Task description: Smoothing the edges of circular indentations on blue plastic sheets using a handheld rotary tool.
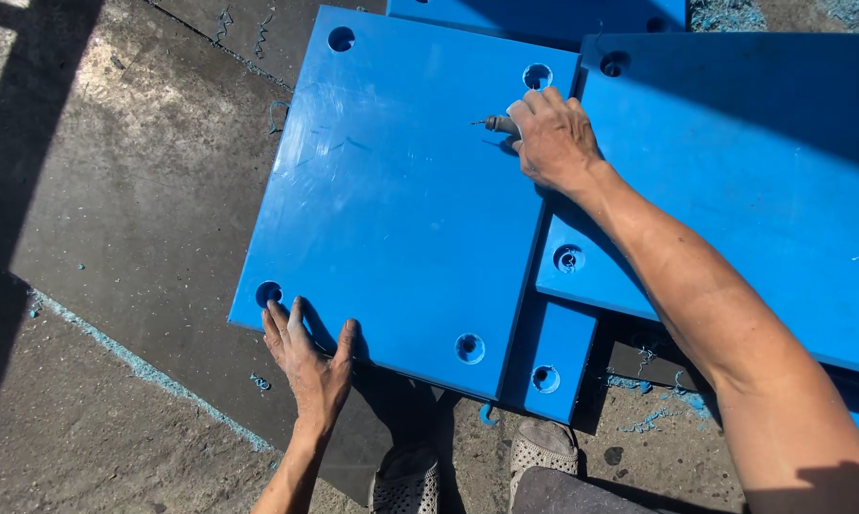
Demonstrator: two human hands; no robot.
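A: Where do the panels lie?
B: One panel [391, 209] sits on the ground [115, 190], tilted, in the middle. A second panel [762, 171] lies to its right, overlapping a lower panel [553, 357] between them. A fourth [543, 14] lies behind.

A: And the hands?
B: The left hand [310, 366] rests at the middle panel's near left corner, beside a hole [268, 293]. The right hand [553, 138] is on its far right edge, gripping a tool [496, 124], near another hole [537, 76]. Two shoes [543, 447] stand below the near edge
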